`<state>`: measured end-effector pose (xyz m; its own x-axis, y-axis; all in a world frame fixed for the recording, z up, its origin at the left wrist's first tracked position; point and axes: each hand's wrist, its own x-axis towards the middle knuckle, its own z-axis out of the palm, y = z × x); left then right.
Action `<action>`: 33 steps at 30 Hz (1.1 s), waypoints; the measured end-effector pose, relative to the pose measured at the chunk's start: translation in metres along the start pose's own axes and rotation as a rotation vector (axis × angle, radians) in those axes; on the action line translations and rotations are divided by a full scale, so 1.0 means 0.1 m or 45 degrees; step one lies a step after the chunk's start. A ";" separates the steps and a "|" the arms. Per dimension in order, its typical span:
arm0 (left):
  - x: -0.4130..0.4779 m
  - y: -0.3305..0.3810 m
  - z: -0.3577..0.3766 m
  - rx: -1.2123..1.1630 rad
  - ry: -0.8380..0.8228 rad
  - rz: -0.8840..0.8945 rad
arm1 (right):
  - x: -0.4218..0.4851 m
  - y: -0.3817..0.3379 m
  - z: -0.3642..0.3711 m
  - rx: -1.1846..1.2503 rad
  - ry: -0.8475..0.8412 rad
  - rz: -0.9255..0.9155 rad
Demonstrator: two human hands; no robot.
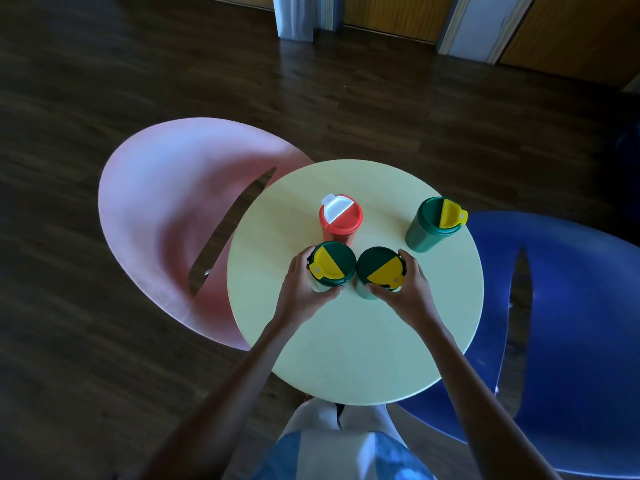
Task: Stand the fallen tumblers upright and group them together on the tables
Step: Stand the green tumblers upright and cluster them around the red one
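Four lidded tumblers stand upright on a round pale-yellow table (353,341). A red tumbler with a white flip lid (340,216) is at the middle back. Just in front of it stand two green tumblers with yellow flip lids, side by side and nearly touching. My left hand (299,289) wraps the left green tumbler (331,263). My right hand (407,289) wraps the right green tumbler (381,268). A third green tumbler (434,225) stands apart near the table's right edge.
A pink curved table or seat (162,216) adjoins the yellow table on the left and a blue one (568,306) on the right. Dark wooden floor surrounds them. Doors and a wall run along the far side.
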<state>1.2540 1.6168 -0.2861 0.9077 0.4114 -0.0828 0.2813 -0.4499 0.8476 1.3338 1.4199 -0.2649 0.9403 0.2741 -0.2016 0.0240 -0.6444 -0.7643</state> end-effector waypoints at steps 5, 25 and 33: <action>0.00 0.02 -0.01 0.050 -0.026 0.029 | 0.00 -0.02 -0.05 0.001 -0.041 0.023; 1.28 0.54 -0.04 0.588 -0.313 -0.017 | 1.10 -0.10 -0.89 -0.538 0.128 0.365; 1.28 0.59 0.02 0.609 -0.249 0.025 | 1.18 -0.09 -0.86 -0.514 0.154 0.350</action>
<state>1.3874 1.6410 -0.2481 0.9425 0.2640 -0.2048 0.3333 -0.7869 0.5194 1.4733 1.3969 -0.2288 0.9623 -0.0138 -0.2717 -0.1232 -0.9126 -0.3898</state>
